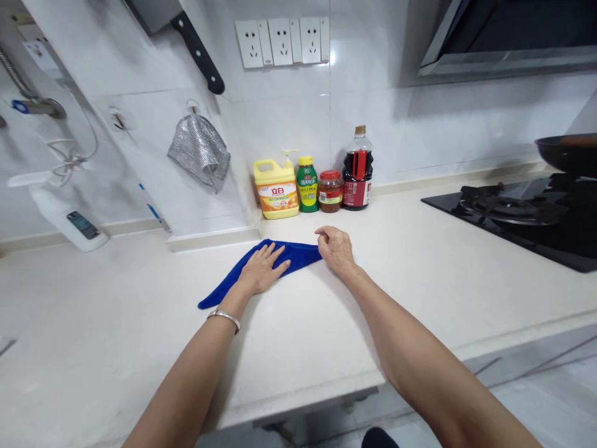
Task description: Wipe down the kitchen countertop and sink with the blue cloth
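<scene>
A blue cloth (233, 280), folded into a long pointed shape, lies on the pale countertop (298, 336). My left hand (262, 267) rests flat on its middle with the fingers spread. At the cloth's right tip, my right hand (336, 249) is closed with its fingers curled, and the cloth's corner disappears into it. A silver bangle (224, 318) circles my left wrist. The fingertips of my right hand are partly hidden.
Against the wall stand a yellow detergent jug (276, 193), a green bottle (308, 183), a red-lidded jar (330, 191) and a dark sauce bottle (358, 168). A black gas stove (517, 208) with a pan (566, 154) is at right. A white bottle (69, 214) leans left.
</scene>
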`<action>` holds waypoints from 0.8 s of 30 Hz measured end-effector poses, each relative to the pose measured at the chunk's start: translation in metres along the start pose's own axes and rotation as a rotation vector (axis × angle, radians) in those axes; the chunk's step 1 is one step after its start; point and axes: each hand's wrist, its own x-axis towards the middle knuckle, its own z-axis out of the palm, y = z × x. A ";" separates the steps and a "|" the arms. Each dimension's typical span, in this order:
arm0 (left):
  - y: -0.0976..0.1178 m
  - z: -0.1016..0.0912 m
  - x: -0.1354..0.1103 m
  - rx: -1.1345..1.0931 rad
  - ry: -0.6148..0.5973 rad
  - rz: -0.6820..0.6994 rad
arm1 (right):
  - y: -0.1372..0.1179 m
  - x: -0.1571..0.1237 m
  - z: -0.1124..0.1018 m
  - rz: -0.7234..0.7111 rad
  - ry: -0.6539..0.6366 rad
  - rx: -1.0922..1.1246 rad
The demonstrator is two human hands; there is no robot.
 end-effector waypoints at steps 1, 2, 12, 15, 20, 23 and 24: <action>-0.004 0.000 -0.002 0.005 0.002 -0.017 | 0.000 -0.001 0.000 -0.018 -0.006 0.015; -0.010 -0.001 -0.005 0.011 0.004 -0.038 | -0.001 -0.002 0.001 -0.041 -0.017 0.025; -0.073 -0.014 -0.061 0.145 0.035 -0.251 | -0.013 -0.016 -0.007 -0.096 -0.300 -0.136; -0.069 -0.013 -0.076 0.171 0.038 -0.237 | -0.012 -0.014 -0.011 -0.034 -0.331 -0.173; -0.053 -0.016 -0.109 0.169 0.027 -0.097 | -0.005 -0.010 -0.012 0.106 -0.368 -0.216; -0.038 -0.020 -0.129 0.131 0.001 -0.006 | -0.003 -0.008 -0.010 0.162 -0.395 -0.227; -0.032 -0.021 -0.136 0.124 -0.012 0.014 | -0.002 -0.008 -0.009 0.171 -0.401 -0.229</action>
